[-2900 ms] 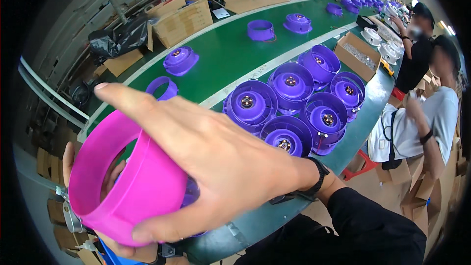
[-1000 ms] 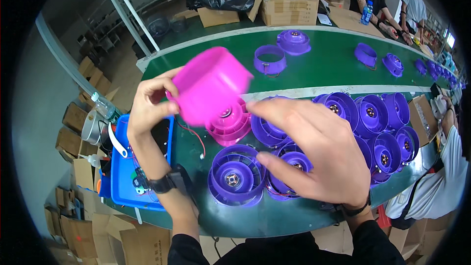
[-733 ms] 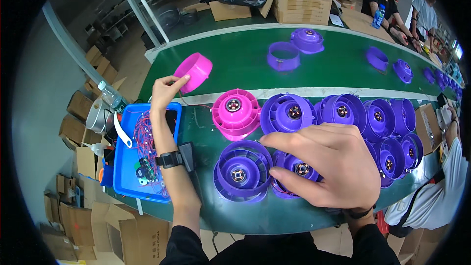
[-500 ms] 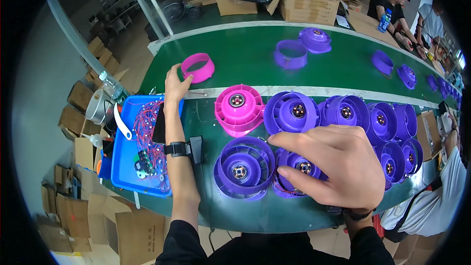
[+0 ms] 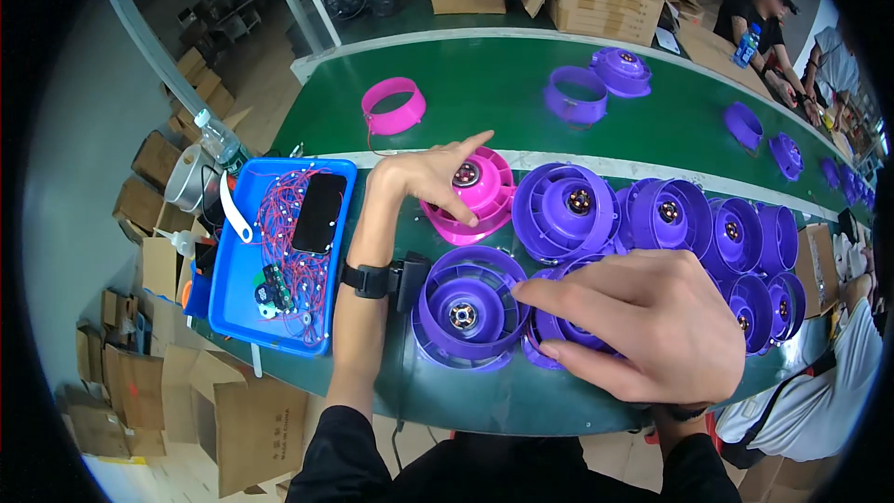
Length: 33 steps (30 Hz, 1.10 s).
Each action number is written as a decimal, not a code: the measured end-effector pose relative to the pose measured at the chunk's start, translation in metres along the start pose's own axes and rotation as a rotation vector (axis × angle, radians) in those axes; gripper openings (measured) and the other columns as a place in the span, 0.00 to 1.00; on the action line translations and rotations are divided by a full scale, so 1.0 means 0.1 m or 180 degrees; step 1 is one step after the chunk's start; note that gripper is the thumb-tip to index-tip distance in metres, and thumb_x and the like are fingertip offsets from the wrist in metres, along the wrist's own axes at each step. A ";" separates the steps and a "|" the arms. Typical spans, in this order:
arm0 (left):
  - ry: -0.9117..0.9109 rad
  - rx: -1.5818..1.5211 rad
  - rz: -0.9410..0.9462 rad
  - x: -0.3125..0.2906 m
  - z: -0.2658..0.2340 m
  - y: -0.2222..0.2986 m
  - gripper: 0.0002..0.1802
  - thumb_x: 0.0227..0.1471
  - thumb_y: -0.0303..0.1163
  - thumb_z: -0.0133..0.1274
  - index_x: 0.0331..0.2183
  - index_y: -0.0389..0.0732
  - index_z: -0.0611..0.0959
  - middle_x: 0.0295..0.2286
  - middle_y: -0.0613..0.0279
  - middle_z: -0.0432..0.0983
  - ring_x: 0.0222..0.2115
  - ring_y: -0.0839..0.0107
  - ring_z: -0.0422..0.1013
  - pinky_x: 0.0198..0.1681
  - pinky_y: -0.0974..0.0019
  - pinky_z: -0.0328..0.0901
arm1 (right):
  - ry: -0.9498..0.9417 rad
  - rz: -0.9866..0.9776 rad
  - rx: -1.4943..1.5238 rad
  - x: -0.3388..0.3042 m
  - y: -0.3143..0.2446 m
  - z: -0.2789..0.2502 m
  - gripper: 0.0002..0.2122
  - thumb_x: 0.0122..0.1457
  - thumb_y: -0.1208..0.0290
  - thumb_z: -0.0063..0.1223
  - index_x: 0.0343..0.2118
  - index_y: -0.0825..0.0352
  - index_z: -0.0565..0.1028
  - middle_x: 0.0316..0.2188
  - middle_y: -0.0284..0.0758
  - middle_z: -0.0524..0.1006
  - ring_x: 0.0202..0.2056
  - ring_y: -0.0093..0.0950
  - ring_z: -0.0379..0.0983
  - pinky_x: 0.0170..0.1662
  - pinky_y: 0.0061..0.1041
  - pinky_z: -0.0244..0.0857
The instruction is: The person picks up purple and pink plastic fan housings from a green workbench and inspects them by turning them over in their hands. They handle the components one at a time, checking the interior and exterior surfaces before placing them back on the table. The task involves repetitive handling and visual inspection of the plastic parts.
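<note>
My left hand (image 5: 424, 177) is over a pink fan housing (image 5: 492, 188) with a round metal motor in its centre. Thumb and forefinger spread apart across it; whether they touch it I cannot tell. Just beyond, a pink ring (image 5: 406, 121) stands on the green belt, with a thin red wire hanging from it. My right hand (image 5: 656, 326) hovers over a purple housing (image 5: 545, 328) and partly hides it. Its thumb and forefinger are apart, with nothing visible between them; the other fingers curl out of sight. Left of it sits another purple housing (image 5: 466, 340) with a ring around its top.
A blue tray (image 5: 223, 303) at the left holds red wires (image 5: 279, 224), a black phone (image 5: 319, 214) and a small green part (image 5: 272, 291). Several purple housings (image 5: 669, 214) crowd the right. A purple ring (image 5: 575, 107) stands on the belt. Cardboard boxes (image 5: 605, 11) and a person (image 5: 759, 19) are beyond.
My left hand has let go of the pink ring and come back toward me, over the pink housing. My right hand stays over the purple housing. The view has shifted slightly.
</note>
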<state>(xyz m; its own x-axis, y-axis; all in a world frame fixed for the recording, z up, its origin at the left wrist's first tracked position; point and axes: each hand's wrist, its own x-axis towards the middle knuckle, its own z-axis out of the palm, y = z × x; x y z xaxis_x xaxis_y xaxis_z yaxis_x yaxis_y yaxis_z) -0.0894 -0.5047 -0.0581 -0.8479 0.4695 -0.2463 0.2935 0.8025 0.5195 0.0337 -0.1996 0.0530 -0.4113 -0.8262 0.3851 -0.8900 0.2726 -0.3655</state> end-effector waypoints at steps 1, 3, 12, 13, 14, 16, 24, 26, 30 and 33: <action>0.0001 0.0081 -0.0121 0.01 0.00 0.03 0.73 0.30 0.45 0.73 0.67 0.41 0.43 0.61 0.39 0.56 0.62 0.54 0.56 0.65 0.63 0.52 | -0.0013 -0.0010 0.0003 0.00 0.02 0.00 0.15 0.53 0.65 0.59 0.44 0.61 0.75 0.22 0.31 0.74 0.23 0.32 0.75 0.25 0.31 0.69; 0.0019 -0.0241 -0.0117 0.04 -0.02 -0.04 0.74 0.28 0.44 0.74 0.67 0.41 0.42 0.61 0.39 0.55 0.62 0.52 0.56 0.65 0.61 0.52 | -0.0041 -0.0034 0.0005 -0.01 0.03 0.00 0.15 0.54 0.65 0.59 0.43 0.61 0.75 0.22 0.31 0.74 0.24 0.32 0.75 0.25 0.32 0.70; 0.0977 0.0078 0.0106 0.14 0.07 -0.13 0.69 0.28 0.42 0.74 0.66 0.44 0.51 0.63 0.37 0.50 0.62 0.43 0.55 0.64 0.54 0.55 | -0.0176 0.0022 0.0171 0.00 0.00 -0.04 0.16 0.52 0.68 0.61 0.45 0.66 0.78 0.28 0.37 0.79 0.28 0.36 0.78 0.31 0.31 0.71; 0.1462 0.0199 0.0189 0.19 0.11 -0.18 0.66 0.30 0.41 0.73 0.66 0.45 0.53 0.63 0.38 0.49 0.62 0.42 0.55 0.64 0.53 0.55 | -0.0186 0.0009 0.0184 0.01 0.00 -0.04 0.16 0.52 0.68 0.61 0.45 0.65 0.78 0.30 0.37 0.79 0.28 0.36 0.78 0.32 0.32 0.72; 0.1946 0.0321 0.0274 0.23 0.14 -0.22 0.62 0.32 0.41 0.72 0.65 0.46 0.55 0.63 0.38 0.49 0.62 0.41 0.54 0.64 0.52 0.55 | -0.0196 -0.0002 0.0196 0.02 0.00 -0.04 0.16 0.52 0.68 0.61 0.45 0.65 0.78 0.31 0.38 0.79 0.29 0.36 0.78 0.32 0.32 0.73; 0.2285 0.0336 0.0183 0.29 0.15 -0.30 0.55 0.38 0.38 0.68 0.64 0.46 0.58 0.63 0.37 0.47 0.62 0.40 0.52 0.65 0.51 0.53 | -0.0199 -0.0034 0.0171 0.02 -0.01 -0.06 0.17 0.51 0.68 0.61 0.45 0.64 0.78 0.34 0.39 0.79 0.30 0.37 0.79 0.34 0.32 0.74; 0.2044 -0.0047 0.0212 0.21 0.05 -0.46 0.33 0.47 0.33 0.60 0.56 0.42 0.73 0.52 0.52 0.71 0.55 0.57 0.67 0.56 0.52 0.63 | -0.0402 -0.0058 0.0061 -0.03 0.00 -0.10 0.19 0.51 0.67 0.62 0.47 0.62 0.77 0.36 0.38 0.79 0.33 0.35 0.79 0.34 0.32 0.75; 0.1814 -0.0224 0.0196 0.23 0.07 -0.45 0.30 0.48 0.33 0.60 0.54 0.42 0.75 0.50 0.52 0.74 0.52 0.58 0.69 0.55 0.53 0.64 | -0.0438 -0.0084 0.0057 -0.04 0.00 -0.10 0.19 0.51 0.67 0.62 0.48 0.62 0.77 0.36 0.37 0.79 0.33 0.34 0.79 0.34 0.31 0.74; 0.1606 -0.0378 0.0342 0.31 0.11 -0.31 0.28 0.48 0.34 0.59 0.53 0.41 0.76 0.50 0.46 0.73 0.52 0.54 0.70 0.55 0.54 0.64 | -0.0188 -0.0264 0.0074 -0.09 0.06 -0.01 0.16 0.55 0.66 0.56 0.46 0.61 0.73 0.29 0.34 0.73 0.28 0.33 0.76 0.25 0.33 0.69; 0.1749 0.0344 0.0594 0.45 0.13 -0.51 0.36 0.48 0.37 0.61 0.59 0.43 0.69 0.56 0.38 0.65 0.56 0.47 0.64 0.58 0.52 0.62 | -0.0341 -0.0246 0.0060 -0.09 0.03 -0.05 0.16 0.55 0.66 0.56 0.47 0.62 0.73 0.28 0.35 0.73 0.29 0.34 0.76 0.26 0.34 0.69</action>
<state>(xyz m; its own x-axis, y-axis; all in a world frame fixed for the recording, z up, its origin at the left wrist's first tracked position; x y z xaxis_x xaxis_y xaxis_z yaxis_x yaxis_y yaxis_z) -0.1371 -0.5195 -0.1064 -0.8736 0.3699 0.3163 0.4785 0.7712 0.4198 0.0339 -0.1893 0.0525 -0.3174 -0.8925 0.3204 -0.9139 0.1977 -0.3546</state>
